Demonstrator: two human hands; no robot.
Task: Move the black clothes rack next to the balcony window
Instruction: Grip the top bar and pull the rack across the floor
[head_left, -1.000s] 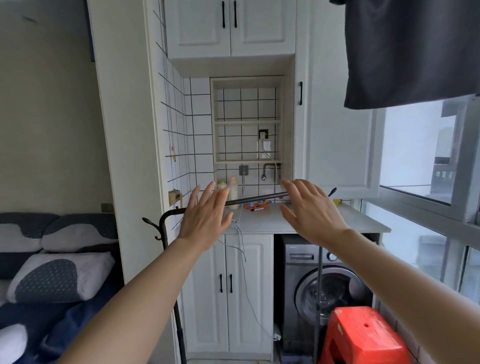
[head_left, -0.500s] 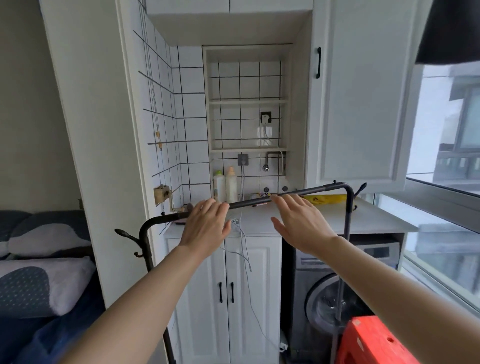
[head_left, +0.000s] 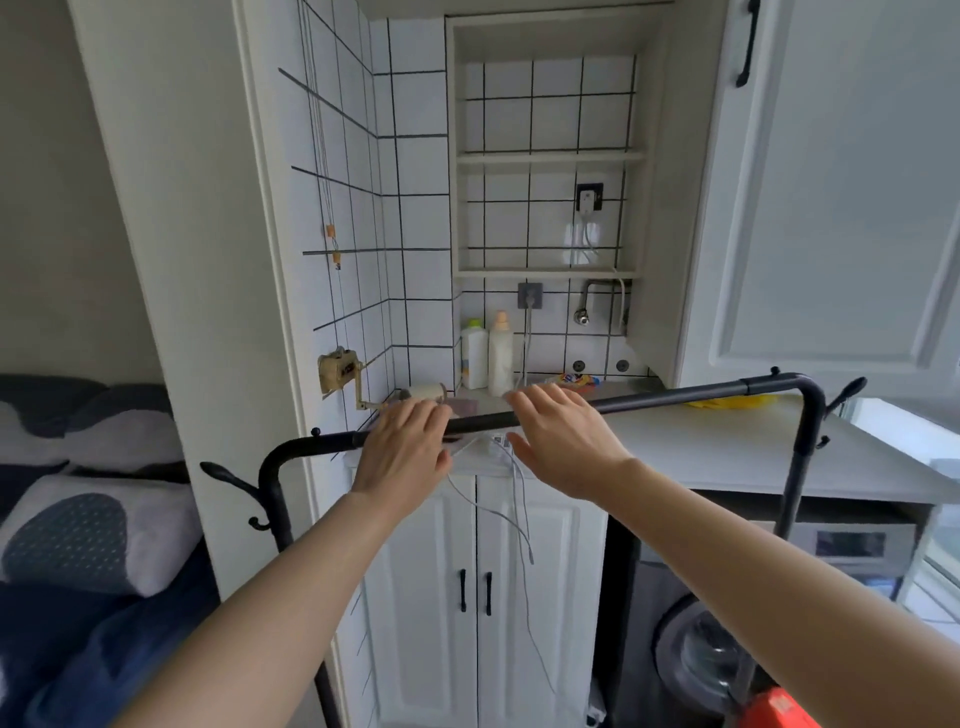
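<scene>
The black clothes rack (head_left: 675, 397) stands in front of me, its top bar running from a curved left corner with hooks up to a right corner near the balcony window (head_left: 941, 566). My left hand (head_left: 402, 449) lies over the bar left of centre, fingers stretched across the top and thumb below. My right hand (head_left: 566, 441) lies on the bar just to the right, fingers flat over it and thumb under. Neither hand has curled round the bar. The rack's lower legs are mostly hidden by my arms.
Behind the rack is a white counter (head_left: 727, 449) with two bottles (head_left: 488, 353), white cabinet doors (head_left: 426, 571) below and a washing machine (head_left: 722, 654). Loose cables (head_left: 522, 519) hang from the counter. A red stool (head_left: 774, 709) is low right, a bed with pillows (head_left: 88, 530) at left.
Both hands have come down from hovering before the bar to lying on it. The view has moved closer and tilted down; the hanging dark cloth has left the view.
</scene>
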